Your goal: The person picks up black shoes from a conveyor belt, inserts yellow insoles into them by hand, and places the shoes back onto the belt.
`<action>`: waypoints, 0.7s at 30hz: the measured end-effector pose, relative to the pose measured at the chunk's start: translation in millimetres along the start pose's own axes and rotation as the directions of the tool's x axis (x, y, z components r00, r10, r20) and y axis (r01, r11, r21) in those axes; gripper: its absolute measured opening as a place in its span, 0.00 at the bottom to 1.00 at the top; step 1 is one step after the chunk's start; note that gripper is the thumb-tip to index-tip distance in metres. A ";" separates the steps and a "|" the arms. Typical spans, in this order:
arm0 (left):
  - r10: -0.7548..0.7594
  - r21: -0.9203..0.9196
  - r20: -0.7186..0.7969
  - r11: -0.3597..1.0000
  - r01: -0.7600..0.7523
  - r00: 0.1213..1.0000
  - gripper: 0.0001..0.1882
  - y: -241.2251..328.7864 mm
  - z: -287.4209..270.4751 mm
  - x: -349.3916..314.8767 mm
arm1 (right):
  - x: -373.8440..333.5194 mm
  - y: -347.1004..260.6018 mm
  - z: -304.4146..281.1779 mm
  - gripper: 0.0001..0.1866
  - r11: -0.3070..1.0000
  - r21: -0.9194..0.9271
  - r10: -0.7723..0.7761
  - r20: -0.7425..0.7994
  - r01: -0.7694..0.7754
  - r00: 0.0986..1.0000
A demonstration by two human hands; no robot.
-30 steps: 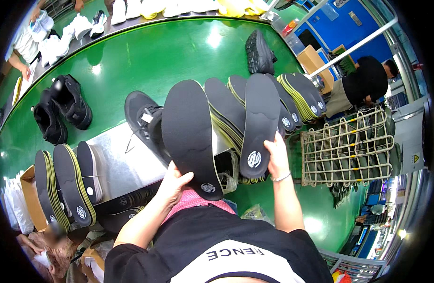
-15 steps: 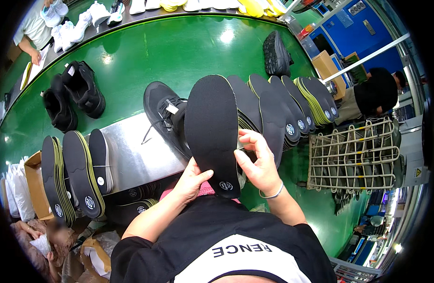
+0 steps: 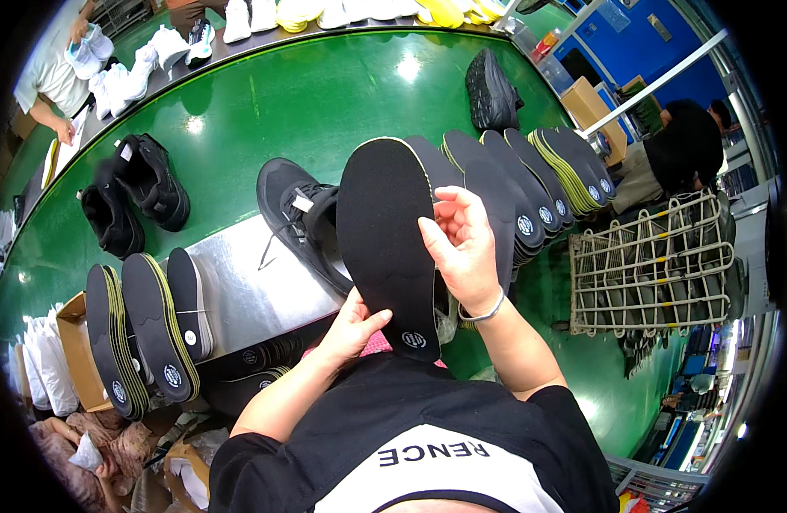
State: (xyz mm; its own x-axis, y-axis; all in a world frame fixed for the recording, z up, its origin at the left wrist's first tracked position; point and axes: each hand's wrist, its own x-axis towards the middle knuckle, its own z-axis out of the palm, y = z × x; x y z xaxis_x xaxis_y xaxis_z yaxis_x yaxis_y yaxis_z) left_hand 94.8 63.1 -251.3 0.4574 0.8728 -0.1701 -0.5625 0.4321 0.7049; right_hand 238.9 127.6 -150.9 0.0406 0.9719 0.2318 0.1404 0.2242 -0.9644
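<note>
Upright in front of my chest stands a black insole (image 3: 385, 231) with a thin pale edge and a round white mark at its heel. My left hand (image 3: 351, 329) is closed on its lower left edge, thumb on the face. At its upper right edge is my right hand (image 3: 464, 244), thumb and curled fingers apart, the thumb tip touching the edge. Whether more insoles lie behind this one is hidden. Just left of it a black lace-up shoe (image 3: 295, 209) rests on a metal plate (image 3: 248, 265).
Stacks of black insoles (image 3: 158, 329) stand left; more insole stacks (image 3: 569, 162) line the right. A pair of black shoes (image 3: 150, 184) and another black shoe (image 3: 490, 94) lie on the green table (image 3: 239, 120). A wire rack (image 3: 650, 265) stands right. Other people work around.
My right hand has moved up along the insole's right edge, and its thumb and fingers have spread. My left hand keeps its hold on the insole. The view has shifted slightly.
</note>
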 end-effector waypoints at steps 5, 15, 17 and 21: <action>-0.034 0.027 0.012 0.999 0.034 0.999 0.30 0.8 -0.2 1.7 | -1.6 2.2 -5.5 0.17 0.998 -0.067 -0.019 0.000 0.019 1.000; -0.102 0.064 0.012 0.993 0.101 0.995 0.34 4.6 4.3 4.8 | -4.9 -1.1 -13.9 0.18 0.998 -0.056 0.009 -0.037 -0.011 0.999; -0.103 0.069 0.025 0.993 0.101 0.994 0.34 3.2 3.9 5.1 | -6.0 -1.4 -15.1 0.18 0.999 -0.049 0.009 -0.049 -0.012 0.999; -0.122 0.071 0.037 0.990 0.119 0.992 0.34 2.6 4.2 4.5 | -7.9 -2.7 -16.8 0.19 0.999 -0.044 0.010 -0.068 -0.013 0.998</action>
State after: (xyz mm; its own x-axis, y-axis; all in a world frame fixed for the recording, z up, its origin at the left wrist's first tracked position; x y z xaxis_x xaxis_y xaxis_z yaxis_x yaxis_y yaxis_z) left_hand 98.3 67.2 -247.3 0.5475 0.8049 -0.2289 -0.4542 0.5156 0.7265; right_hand 254.9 118.1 -148.0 0.1092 0.9670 0.2304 0.1835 0.2082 -0.9607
